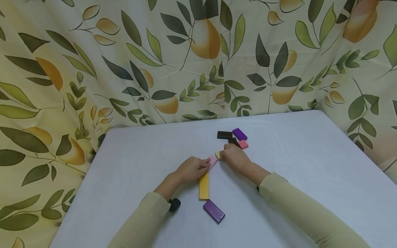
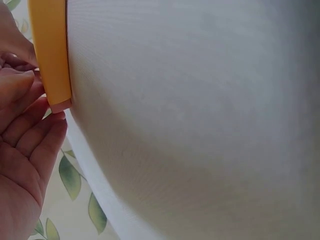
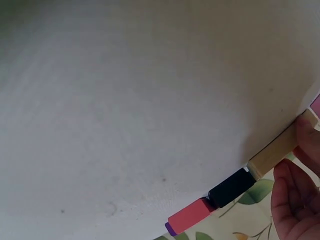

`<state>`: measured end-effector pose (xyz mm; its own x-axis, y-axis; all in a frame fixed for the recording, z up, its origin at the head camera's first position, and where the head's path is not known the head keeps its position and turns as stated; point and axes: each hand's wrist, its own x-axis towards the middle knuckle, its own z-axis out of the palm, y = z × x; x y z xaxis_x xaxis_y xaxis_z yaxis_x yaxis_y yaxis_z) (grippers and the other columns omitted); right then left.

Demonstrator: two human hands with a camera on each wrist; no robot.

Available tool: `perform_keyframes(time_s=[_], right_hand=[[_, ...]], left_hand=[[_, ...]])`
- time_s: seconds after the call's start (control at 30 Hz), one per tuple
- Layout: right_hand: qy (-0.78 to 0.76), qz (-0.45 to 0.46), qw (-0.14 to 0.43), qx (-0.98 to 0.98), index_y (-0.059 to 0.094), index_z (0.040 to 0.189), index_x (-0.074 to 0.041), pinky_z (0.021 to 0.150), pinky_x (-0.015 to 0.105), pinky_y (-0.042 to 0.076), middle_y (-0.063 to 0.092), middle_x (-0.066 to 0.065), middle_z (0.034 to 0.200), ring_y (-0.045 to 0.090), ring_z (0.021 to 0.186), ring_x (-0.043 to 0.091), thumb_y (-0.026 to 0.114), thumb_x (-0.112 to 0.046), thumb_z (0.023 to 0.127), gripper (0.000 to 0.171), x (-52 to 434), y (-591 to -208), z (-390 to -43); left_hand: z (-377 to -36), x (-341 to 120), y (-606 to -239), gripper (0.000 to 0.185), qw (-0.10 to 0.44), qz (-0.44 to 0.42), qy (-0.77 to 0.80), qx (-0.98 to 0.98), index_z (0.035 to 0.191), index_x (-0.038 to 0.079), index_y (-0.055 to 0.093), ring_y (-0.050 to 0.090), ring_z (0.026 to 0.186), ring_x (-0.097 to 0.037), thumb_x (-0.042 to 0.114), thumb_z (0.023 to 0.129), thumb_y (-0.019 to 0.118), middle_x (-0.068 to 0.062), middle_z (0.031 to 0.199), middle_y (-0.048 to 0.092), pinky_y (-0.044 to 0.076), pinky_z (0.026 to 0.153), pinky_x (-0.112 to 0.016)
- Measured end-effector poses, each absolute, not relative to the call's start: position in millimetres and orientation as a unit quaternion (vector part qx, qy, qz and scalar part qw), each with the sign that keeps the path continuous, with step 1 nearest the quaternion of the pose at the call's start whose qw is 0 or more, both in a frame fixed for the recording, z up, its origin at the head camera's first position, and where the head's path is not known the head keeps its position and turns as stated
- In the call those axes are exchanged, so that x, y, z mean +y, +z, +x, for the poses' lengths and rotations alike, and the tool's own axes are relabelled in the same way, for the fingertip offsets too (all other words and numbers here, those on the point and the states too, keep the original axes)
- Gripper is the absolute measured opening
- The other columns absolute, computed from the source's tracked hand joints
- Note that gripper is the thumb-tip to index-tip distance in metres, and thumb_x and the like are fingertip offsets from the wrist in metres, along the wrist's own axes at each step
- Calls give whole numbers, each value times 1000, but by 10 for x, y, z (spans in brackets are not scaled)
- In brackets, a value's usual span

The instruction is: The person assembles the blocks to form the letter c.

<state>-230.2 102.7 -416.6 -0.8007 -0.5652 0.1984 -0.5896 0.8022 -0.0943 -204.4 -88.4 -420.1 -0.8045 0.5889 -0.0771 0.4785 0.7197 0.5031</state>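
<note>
My left hand (image 1: 193, 168) holds a light pink block (image 1: 213, 161) by its side, the fingertips over its near part. A long yellow block (image 1: 203, 187) extends from the pink one toward me. In the left wrist view, the fingers lie beside the end of the yellow block (image 2: 51, 55). My right hand (image 1: 237, 159) pinches a pale wooden block (image 3: 277, 151) between thumb and fingers, at the pink block's far end. Past it, a black block (image 3: 231, 188) and a coral pink block (image 3: 190, 216) continue the line in the right wrist view.
A purple block (image 1: 214, 211) lies slanted at the yellow block's near end. Another black block (image 1: 224, 134) and a second purple block (image 1: 240, 134) lie at the line's far end. The white-covered table (image 1: 139, 148) meets a leaf-and-fruit patterned curtain (image 1: 173, 72) at the back.
</note>
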Motion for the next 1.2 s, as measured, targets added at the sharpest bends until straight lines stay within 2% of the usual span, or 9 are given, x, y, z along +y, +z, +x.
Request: perform_keyframes(time_s=[0.1, 0.17, 0.33, 0.53, 0.63, 1.07, 1.2], right_hand=[[86, 297, 76, -948, 69, 83, -7, 59, 21, 42, 51, 3, 64, 44, 59, 14, 69, -16, 69, 16, 1017, -4157, -2284], [89, 292, 69, -950, 69, 83, -7, 59, 21, 42, 51, 3, 64, 44, 59, 13, 69, -16, 69, 17, 1009, -4150, -2279], [89, 283, 56, -953, 69, 80, -6, 57, 20, 41, 51, 3, 63, 43, 57, 13, 68, -16, 70, 14, 993, -4132, -2277], [90, 270, 42, -958, 69, 82, -6, 60, 21, 43, 54, 4, 65, 46, 58, 13, 68, -18, 71, 17, 984, -4122, -2276], [82, 269, 46, -958, 69, 82, -5, 62, 23, 44, 55, 5, 66, 47, 58, 13, 68, -18, 70, 17, 979, -4119, -2275], [86, 254, 30, -963, 68, 82, -5, 64, 24, 45, 56, 6, 67, 47, 59, 14, 68, -18, 71, 17, 961, -4089, -2290], [95, 253, 27, -962, 68, 83, -4, 65, 24, 45, 56, 6, 68, 48, 60, 14, 69, -18, 69, 19, 959, -4084, -2289]], left_hand=[[-2037, -889, -4195, 29, 112, 293, 234, 920, 111, 11, 55, 53, 72, -3, 24, 84, 51, 4, 117, 47, 30, 44, -20], [-2034, -891, -4194, 30, 109, 295, 231, 921, 111, 11, 55, 53, 74, -3, 24, 84, 51, 4, 117, 47, 30, 44, -20], [-2026, -892, -4195, 30, 112, 293, 228, 922, 112, 12, 54, 46, 57, -2, 24, 84, 51, 4, 118, 47, 29, 42, -20], [-2019, -884, -4202, 31, 114, 290, 228, 922, 113, 13, 53, 38, 51, -3, 25, 84, 51, 5, 119, 46, 29, 43, -20], [-2020, -881, -4202, 31, 114, 291, 227, 922, 113, 13, 53, 30, 46, -9, 25, 85, 50, 5, 119, 46, 30, 43, -20], [-2031, -875, -4177, 30, 114, 296, 216, 923, 113, 12, 53, 32, 47, -8, 24, 85, 50, 5, 119, 46, 30, 43, -20], [-2027, -875, -4172, 30, 115, 298, 216, 923, 112, 12, 53, 39, 51, -4, 24, 85, 51, 4, 119, 46, 31, 44, -20]])
